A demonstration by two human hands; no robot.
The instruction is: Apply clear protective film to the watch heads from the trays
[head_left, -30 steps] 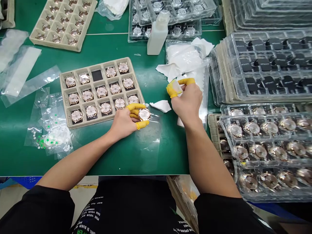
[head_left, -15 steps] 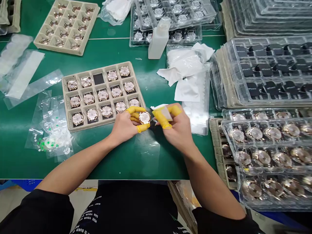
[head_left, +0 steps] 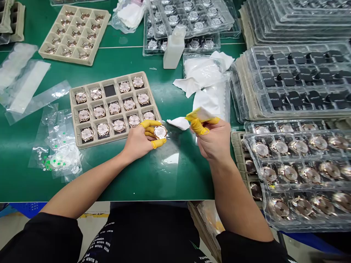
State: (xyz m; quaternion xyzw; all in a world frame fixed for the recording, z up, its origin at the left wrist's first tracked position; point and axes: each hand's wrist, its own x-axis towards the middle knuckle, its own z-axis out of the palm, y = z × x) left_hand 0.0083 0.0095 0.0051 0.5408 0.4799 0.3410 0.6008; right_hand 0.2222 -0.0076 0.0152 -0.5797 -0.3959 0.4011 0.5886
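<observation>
My left hand (head_left: 145,138), with yellow finger cots on its fingertips, grips a round rose-gold watch case (head_left: 160,132) by its edge. It is just off the lower right corner of a beige compartment tray (head_left: 117,140) of similar watch cases; one back-row compartment (head_left: 110,90) shows only its black bottom. To the right, my right hand (head_left: 212,135), also in yellow finger cots, pinches a small flat yellow-and-white piece (head_left: 202,114) whose material I cannot make out. A crumpled white cloth (head_left: 178,123) lies between the two hands.
A white plastic bottle (head_left: 174,49) stands behind white wipes (head_left: 207,102). Clear trays of watch cases (head_left: 297,175) and trays with black pieces (head_left: 298,78) are stacked at right. Plastic sleeves with small green and white dots (head_left: 59,157) lie left. Another beige tray (head_left: 72,36) is further back.
My right hand has moved right, away from the watch case, with the flat piece still pinched. My left hand keeps its hold on the watch case. The whole view has shifted slightly.
</observation>
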